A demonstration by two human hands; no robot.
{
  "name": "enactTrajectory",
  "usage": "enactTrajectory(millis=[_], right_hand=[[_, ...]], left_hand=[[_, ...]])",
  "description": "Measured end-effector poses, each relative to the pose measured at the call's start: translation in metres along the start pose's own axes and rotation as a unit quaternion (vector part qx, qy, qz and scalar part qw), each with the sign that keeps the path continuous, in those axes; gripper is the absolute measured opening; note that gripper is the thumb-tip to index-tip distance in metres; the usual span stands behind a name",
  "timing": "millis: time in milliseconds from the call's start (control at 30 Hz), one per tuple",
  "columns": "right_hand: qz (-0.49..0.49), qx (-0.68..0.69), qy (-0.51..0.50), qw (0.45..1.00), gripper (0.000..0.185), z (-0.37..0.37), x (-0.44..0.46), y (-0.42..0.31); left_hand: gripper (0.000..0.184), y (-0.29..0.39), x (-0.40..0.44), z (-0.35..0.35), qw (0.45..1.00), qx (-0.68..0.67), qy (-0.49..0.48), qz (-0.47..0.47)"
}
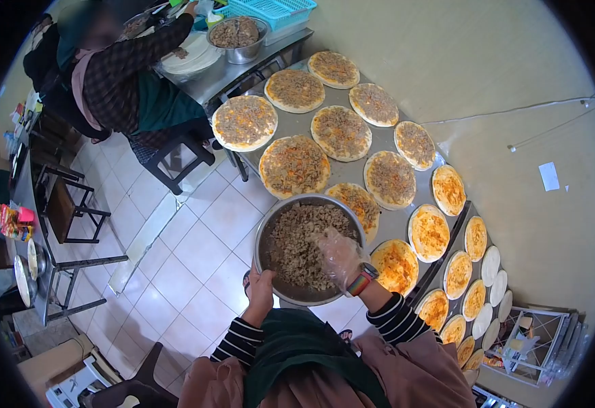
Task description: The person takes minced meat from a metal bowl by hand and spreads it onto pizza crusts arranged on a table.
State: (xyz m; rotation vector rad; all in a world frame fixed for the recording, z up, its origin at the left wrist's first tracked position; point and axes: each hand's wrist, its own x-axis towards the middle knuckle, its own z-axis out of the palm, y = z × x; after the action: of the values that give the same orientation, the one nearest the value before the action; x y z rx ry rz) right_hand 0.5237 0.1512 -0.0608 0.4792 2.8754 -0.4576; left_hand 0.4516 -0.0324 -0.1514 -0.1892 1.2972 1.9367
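Note:
A steel bowl (263, 234) of crumbly ground meat (301, 238) is held in front of my body. My left hand (261, 289) grips its lower left rim, fingers wrapped over the edge. In a clear plastic glove, my right hand (340, 257) reaches into the meat at the bowl's right side; its fingertips are partly sunk or hidden there. Just beyond the bowl, a flatbread topped with meat (294, 166) lies on the metal table (297, 129), among several others like it. To the right lies a flatbread with orange sauce (394, 265) and no meat on it.
A co-worker (117, 81) sits at the upper left, beside a table with another bowl of meat (238, 34), stacked flat dough (192, 58) and a blue basket (280, 10). More sauced and plain rounds continue lower right. A stool (73, 204) stands left; a white rack (529, 343) lower right.

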Motion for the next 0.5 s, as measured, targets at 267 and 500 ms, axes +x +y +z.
enactTrajectory(millis=[267,500], right_hand=[[0.004,0.381,0.001,0.924,0.023,0.005,0.009,0.047],[0.242,0.619,0.006,0.747,0.024,0.000,0.006,0.134]], left_hand=[[0.063,-0.015,0.005,-0.016,0.999,0.030,0.011,-0.008],[0.059,0.004,-0.002,-0.020,0.999,0.010,0.037,-0.027]])
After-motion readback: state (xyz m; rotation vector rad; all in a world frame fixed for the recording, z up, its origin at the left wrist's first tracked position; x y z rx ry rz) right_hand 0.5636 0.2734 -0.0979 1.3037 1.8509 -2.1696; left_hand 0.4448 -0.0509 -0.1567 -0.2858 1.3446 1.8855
